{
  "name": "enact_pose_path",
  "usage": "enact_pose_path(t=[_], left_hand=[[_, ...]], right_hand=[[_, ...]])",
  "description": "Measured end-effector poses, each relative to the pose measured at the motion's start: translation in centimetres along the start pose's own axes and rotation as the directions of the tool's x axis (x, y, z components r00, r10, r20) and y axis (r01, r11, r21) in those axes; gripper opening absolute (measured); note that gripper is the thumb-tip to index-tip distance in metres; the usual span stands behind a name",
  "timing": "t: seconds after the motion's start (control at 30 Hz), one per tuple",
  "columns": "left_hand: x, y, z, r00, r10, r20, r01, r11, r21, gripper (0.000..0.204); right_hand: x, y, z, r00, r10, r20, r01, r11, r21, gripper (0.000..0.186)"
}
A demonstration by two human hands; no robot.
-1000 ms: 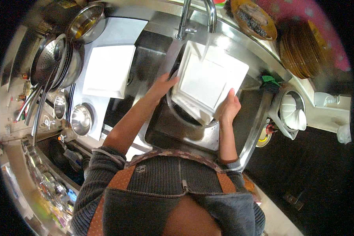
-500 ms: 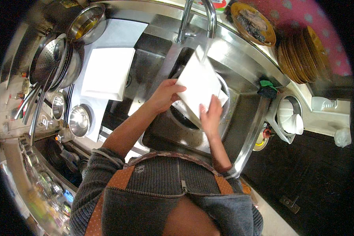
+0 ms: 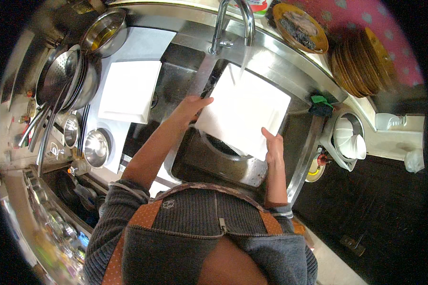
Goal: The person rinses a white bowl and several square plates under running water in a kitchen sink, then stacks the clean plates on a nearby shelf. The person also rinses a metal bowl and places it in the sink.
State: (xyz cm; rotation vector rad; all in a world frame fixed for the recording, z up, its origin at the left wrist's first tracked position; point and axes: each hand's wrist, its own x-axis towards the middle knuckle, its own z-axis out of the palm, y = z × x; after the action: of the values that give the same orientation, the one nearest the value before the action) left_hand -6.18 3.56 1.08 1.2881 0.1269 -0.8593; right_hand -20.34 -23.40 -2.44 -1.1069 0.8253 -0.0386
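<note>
A square white plate (image 3: 245, 109) is held between both hands over the sink, under the faucet (image 3: 248, 28), and a thin stream of water falls on its far part. My left hand (image 3: 193, 108) grips its left edge, thumb on top. My right hand (image 3: 274, 145) grips the near right edge, thumb on top and the other fingers partly hidden beneath. Below the plate, a round metal bowl (image 3: 226, 151) in the sink basin (image 3: 190, 164) is mostly covered; a bit of something white shows inside it.
White square plates (image 3: 128, 90) rest on a pale board at left. Metal colanders and bowls (image 3: 66, 71) stand farther left. Beyond the sink are a brown plate (image 3: 302, 28) with a scrubber and stacked brown plates (image 3: 359, 64). A container of white bowls (image 3: 347, 137) sits at right.
The plate has turned from a tilted, narrow view to lie flatter, its face now showing wide. My right hand has moved right and slightly nearer; my left hand has shifted a little left.
</note>
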Motion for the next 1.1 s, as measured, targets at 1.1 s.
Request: enact_pose_path(t=[1.1], left_hand=[[-10.6,-4.3,-19.7,0.528,-0.033,-0.848,0.115,0.993,0.033,0.049]], right_hand=[[6.2,7.3,-3.9,1.0,0.026,0.001,-0.026,0.999,-0.029,0.04]])
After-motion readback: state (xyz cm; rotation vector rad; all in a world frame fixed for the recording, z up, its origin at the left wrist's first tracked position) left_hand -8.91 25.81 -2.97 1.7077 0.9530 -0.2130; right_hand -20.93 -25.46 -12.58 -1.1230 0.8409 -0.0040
